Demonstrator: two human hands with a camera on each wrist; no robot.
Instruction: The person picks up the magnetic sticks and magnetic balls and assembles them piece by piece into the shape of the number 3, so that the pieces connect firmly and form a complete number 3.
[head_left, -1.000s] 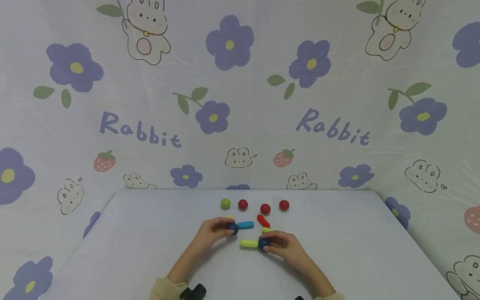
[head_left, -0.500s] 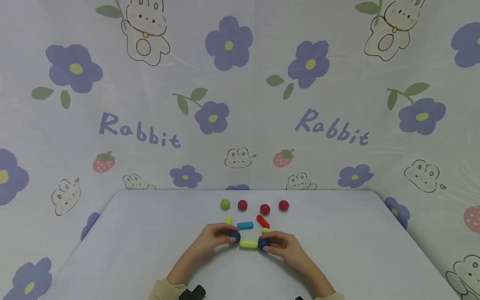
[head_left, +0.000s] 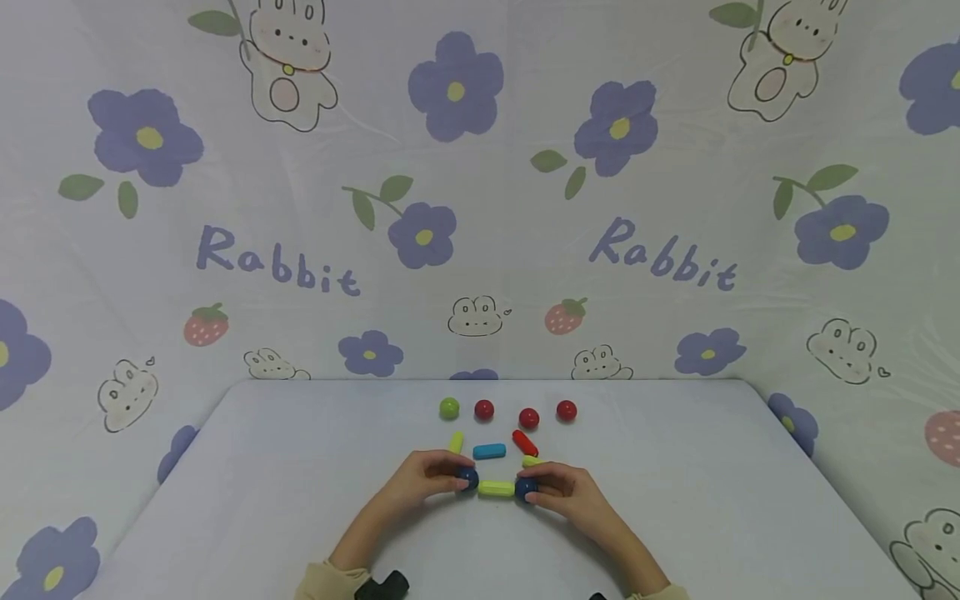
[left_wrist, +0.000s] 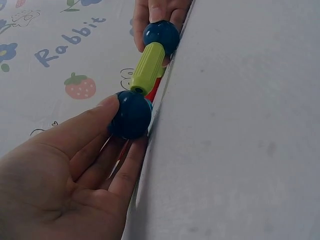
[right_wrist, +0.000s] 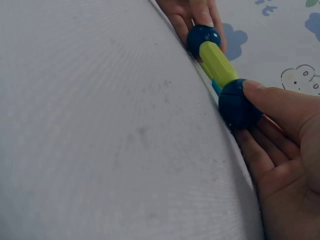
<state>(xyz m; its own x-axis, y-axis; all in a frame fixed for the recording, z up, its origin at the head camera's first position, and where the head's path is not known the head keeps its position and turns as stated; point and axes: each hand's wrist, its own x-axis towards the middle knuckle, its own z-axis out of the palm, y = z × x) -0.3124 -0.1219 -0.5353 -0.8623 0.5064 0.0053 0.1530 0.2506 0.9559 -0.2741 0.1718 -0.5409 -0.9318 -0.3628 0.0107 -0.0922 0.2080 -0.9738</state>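
Observation:
In the head view, my left hand [head_left: 420,482] pinches a dark blue ball [head_left: 469,478] between thumb and fingers. My right hand [head_left: 573,493] grips a second dark blue ball [left_wrist: 161,38] the same way. Between the two balls lies a yellow-green ribbed rod [head_left: 497,489]. Its right end meets the right hand's ball. The left wrist view shows a hole in the rod's other end, right by the left hand's ball [left_wrist: 131,116]; whether they touch I cannot tell.
Beyond the hands lie a blue rod [head_left: 489,451], a red rod [head_left: 525,442] and two yellow-green rods [head_left: 457,442], one partly behind the right hand. Farther back, a green ball [head_left: 449,408] and several red balls [head_left: 528,418] sit on the white table [head_left: 300,433]. A printed cloth hangs behind.
My left hand has brought its dark blue ball nearer to me, from beside the blue rod to the left end of the yellow-green rod. The right hand stays nearly still.

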